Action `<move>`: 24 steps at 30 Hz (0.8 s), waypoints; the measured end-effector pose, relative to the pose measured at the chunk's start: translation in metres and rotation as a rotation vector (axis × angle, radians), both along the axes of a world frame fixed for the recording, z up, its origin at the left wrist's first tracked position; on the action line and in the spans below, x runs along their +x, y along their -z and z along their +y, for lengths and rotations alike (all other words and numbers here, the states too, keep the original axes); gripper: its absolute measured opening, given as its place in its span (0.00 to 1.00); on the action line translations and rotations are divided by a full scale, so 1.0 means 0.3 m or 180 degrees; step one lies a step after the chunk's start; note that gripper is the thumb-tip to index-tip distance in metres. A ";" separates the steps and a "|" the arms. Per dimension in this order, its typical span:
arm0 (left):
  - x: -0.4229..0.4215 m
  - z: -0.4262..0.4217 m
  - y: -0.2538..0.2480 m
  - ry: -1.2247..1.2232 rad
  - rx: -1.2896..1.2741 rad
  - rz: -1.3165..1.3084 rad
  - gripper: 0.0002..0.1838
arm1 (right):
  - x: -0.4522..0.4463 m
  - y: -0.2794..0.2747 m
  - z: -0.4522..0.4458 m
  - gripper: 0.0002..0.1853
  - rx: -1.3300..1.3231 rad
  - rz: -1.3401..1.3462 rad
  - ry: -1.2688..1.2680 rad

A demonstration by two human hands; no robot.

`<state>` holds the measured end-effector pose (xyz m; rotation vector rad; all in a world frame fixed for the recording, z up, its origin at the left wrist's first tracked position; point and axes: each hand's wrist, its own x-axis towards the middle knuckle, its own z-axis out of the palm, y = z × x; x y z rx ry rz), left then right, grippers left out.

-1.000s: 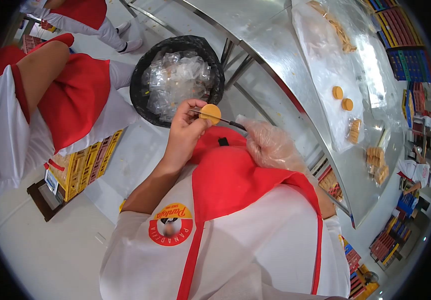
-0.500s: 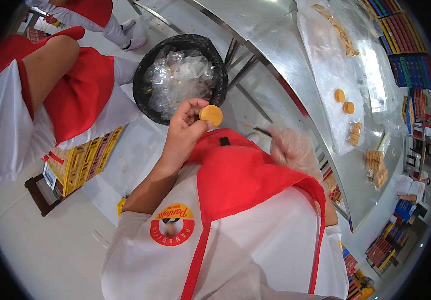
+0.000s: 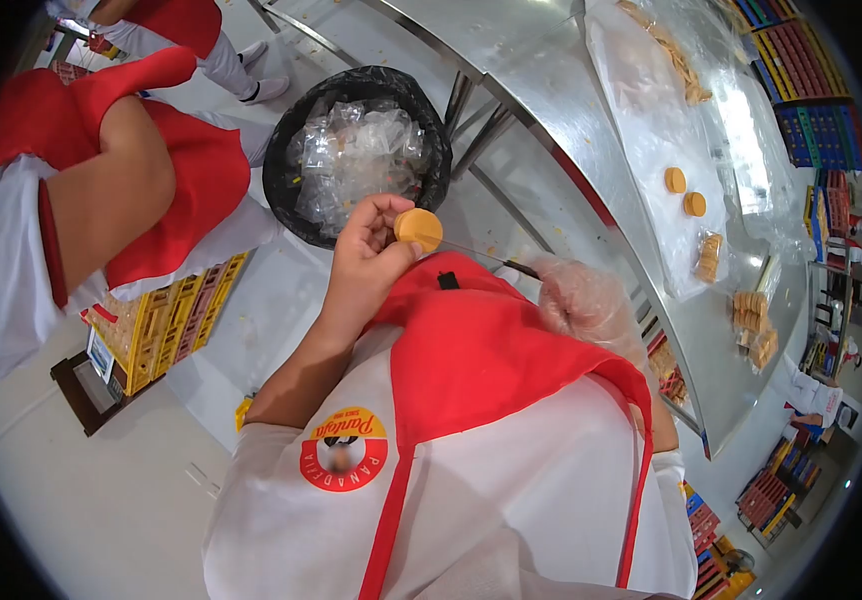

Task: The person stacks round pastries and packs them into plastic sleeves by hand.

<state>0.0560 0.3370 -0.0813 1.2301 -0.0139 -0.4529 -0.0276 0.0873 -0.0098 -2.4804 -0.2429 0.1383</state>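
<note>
Pinched between the thumb and fingers of my bare left hand [image 3: 366, 255] is a round golden cookie [image 3: 418, 228], held up in front of my apron. My right hand [image 3: 584, 300], in a clear plastic glove, is closed around the dark handle of a thin-bladed knife [image 3: 496, 258]. The blade points left, its tip at the cookie's edge; whether it touches or cuts in, I cannot tell. Two similar loose cookies, one nearer [image 3: 694, 204] and one farther [image 3: 675, 180], lie on plastic sheeting [image 3: 641, 130] to the right.
Beyond my left hand stands a black-lined bin [image 3: 279, 190] full of clear wrappers [image 3: 351, 150]. A steel table [image 3: 541, 70] runs along the right, bearing stacked cookies [image 3: 709, 258] and wrapped packs [image 3: 750, 315]. At left, a co-worker in a red apron [image 3: 181, 190] stands near yellow crates [image 3: 171, 325].
The knife blade has come over to the cookie as my right hand turned slightly. My left hand keeps its hold on the cookie. The co-worker's arm at left has shifted.
</note>
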 end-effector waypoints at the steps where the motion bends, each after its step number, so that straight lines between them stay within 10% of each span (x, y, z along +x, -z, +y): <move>1: -0.001 -0.001 -0.003 0.0028 0.0002 -0.0003 0.21 | -0.004 -0.002 -0.001 0.26 0.0025 0.0146 -0.0089; 13: -0.007 -0.038 -0.023 0.0237 -0.0194 0.0281 0.20 | -0.016 -0.015 -0.025 0.23 0.0237 0.0028 0.0117; 24: 0.055 -0.191 -0.105 0.0698 -0.0677 0.0305 0.22 | -0.274 0.123 -0.283 0.18 -0.0415 -0.1617 0.2849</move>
